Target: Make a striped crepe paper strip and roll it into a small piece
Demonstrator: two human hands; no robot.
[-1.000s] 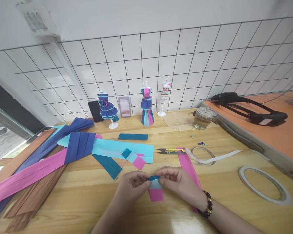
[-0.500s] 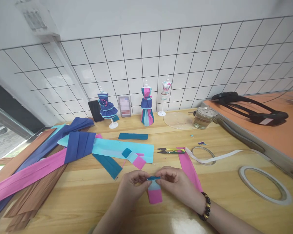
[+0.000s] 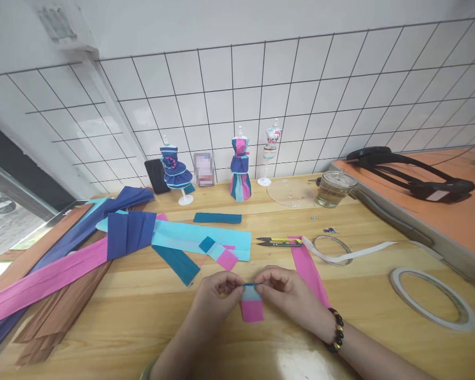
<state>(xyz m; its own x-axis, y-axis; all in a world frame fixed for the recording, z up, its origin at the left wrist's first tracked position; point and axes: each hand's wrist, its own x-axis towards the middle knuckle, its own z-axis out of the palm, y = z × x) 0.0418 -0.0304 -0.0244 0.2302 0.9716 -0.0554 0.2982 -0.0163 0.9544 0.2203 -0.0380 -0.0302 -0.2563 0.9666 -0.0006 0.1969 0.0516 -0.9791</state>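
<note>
A small fabric strip (image 3: 252, 309) with teal, pale blue and pink sections hangs between my hands, its pink end toward me. My left hand (image 3: 220, 295) pinches the left corner of its narrow teal top edge, and my right hand (image 3: 279, 290) pinches the right corner. A similar three-colour piece (image 3: 217, 253) lies just beyond, partly over a light blue strip (image 3: 198, 238). Yellow-handled thread snips (image 3: 281, 241) rest beyond my right hand, by a long pink strip (image 3: 311, 272).
Three small dress forms (image 3: 240, 171) stand by the tiled wall, near a phone (image 3: 157, 177) and a glass cup (image 3: 335, 190). Tape rolls (image 3: 433, 298) lie at the right. Folded brown strips (image 3: 63, 311) and blue fabric fill the left. A black headset (image 3: 411, 174) sits on an orange surface.
The teal end of the strip in my hands now shows as a thinner band, and the pinching fingers are slightly farther apart. The whole view has shifted slightly.
</note>
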